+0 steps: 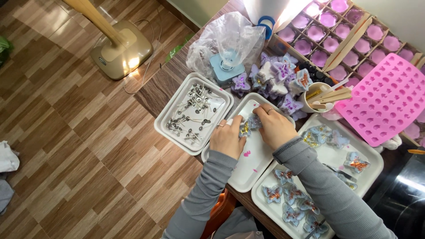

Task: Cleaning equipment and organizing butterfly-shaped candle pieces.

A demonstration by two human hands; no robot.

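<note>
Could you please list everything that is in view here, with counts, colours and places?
butterfly piece: one, blue with gold flecks, held over the middle tray
middle tray: one, white, under both hands
wick tray: one, white, left, holding metal-based wicks
right tray: one, white, with about a dozen blue butterfly pieces
pile of butterfly pieces: many, purple and white, behind the middle tray
silicone mould: one, pink, right
compartment box: one, purple flower shapes inside, top right
cup of wooden sticks: one, cream
plastic bag: one, clear
fan base: one, beige, on the floor
left hand: grey sleeve, on the piece
right hand: grey sleeve, on the piece
</note>
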